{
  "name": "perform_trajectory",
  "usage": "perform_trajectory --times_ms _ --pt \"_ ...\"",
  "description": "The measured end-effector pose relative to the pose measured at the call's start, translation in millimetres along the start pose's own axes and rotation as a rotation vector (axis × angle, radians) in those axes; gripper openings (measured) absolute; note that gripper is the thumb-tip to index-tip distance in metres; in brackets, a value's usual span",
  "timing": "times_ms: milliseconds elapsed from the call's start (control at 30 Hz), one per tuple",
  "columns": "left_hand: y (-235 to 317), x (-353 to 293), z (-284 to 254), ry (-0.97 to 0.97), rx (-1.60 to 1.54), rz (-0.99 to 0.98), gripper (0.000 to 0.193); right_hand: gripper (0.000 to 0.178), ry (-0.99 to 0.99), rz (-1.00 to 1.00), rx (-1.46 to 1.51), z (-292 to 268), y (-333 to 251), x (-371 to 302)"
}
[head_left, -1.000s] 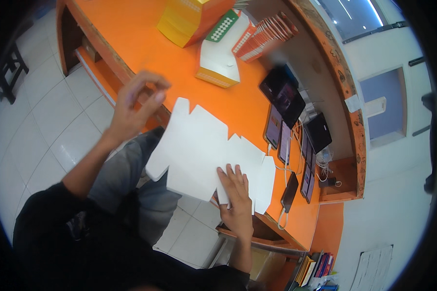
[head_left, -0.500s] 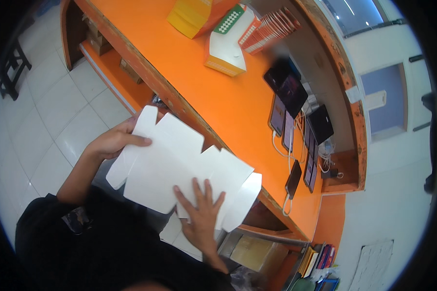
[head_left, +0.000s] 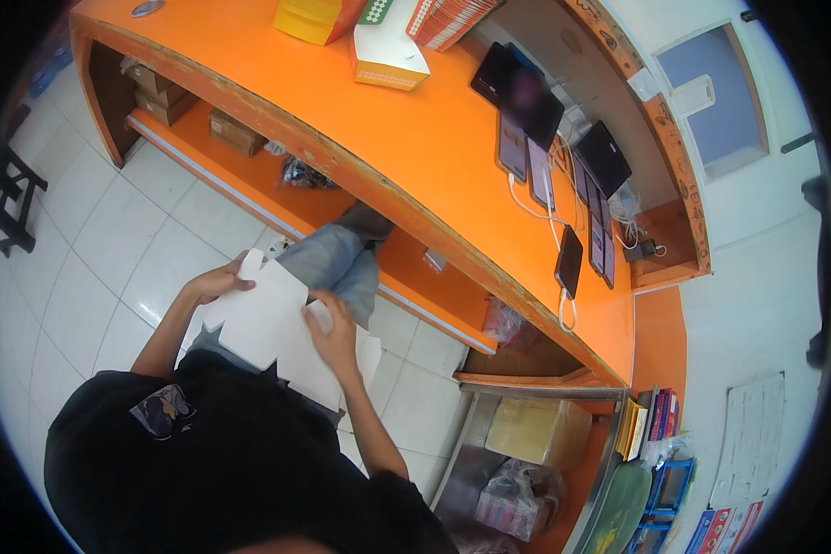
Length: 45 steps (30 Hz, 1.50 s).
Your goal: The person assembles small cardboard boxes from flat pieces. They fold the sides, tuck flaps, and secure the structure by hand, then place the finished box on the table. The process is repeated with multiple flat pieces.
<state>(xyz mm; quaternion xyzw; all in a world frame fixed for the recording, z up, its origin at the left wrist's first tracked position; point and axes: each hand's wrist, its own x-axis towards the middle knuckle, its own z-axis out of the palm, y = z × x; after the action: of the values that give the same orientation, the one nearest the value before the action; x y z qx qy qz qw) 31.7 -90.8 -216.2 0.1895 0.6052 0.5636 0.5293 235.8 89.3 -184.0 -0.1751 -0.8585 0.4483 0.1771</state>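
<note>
A white, unfolded carton blank (head_left: 266, 316) with cut flaps rests over my lap, its plain side up. At its left end, my left hand (head_left: 216, 283) grips a narrow flap, with the thumb on top. My right hand (head_left: 335, 334) has its fingers curled at the far edge near the middle and its thumb against a small flap; the fingertips are partly hidden. Above my knees stands an orange counter (head_left: 406, 138). On it sit a white and orange folded carton (head_left: 391, 60), a yellow carton (head_left: 312, 18) and a stack of red-patterned cartons (head_left: 448, 20).
Several phones on white cables, one a black phone (head_left: 570, 261), lie at the counter's right, beside a dark tablet (head_left: 519, 92). Brown boxes (head_left: 234, 133) sit on the shelf below. A dark stool (head_left: 14, 203) is at far left; a taped cardboard box (head_left: 538, 431) stands lower right.
The carton blank has dropped lower, away from the counter edge, onto my lap. My right hand has gone from lying spread on it to curling at its far edge. The view has shifted.
</note>
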Motion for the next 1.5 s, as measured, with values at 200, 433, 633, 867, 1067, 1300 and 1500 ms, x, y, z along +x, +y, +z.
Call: perform_trajectory --times_ms 200,433,633,867,1067,1300,1500 --pt "-16.5 54.9 18.2 0.230 0.374 0.039 0.069 0.037 0.103 -0.038 -0.231 51.2 59.8 49.2" --pt "-16.7 92.7 36.1 0.531 0.830 -0.043 0.056 0.031 0.104 0.190 -0.087 55.4 91.5 51.4" --pt "-0.3 118.1 36.0 0.565 0.780 -0.006 0.038 0.030 0.187 0.164 -0.154 59.6 106.4 82.0" --pt "-9.7 133.1 34.0 0.636 0.710 0.312 0.018 0.027 0.213 0.019 -0.133 55.6 111.2 85.9" --pt "-10.7 121.4 32.8 0.697 0.534 0.306 0.019 0.034 0.176 -0.029 -0.220 62.7 105.0 79.5" --pt "-13.4 107.9 32.8 0.815 0.588 0.478 0.025 0.031 0.071 -0.054 -0.349 51.1 81.4 83.1" --pt "1.6 85.2 39.7 0.831 0.526 0.458 0.022 0.023 -0.255 0.132 -0.023 22.7 55.3 99.6"
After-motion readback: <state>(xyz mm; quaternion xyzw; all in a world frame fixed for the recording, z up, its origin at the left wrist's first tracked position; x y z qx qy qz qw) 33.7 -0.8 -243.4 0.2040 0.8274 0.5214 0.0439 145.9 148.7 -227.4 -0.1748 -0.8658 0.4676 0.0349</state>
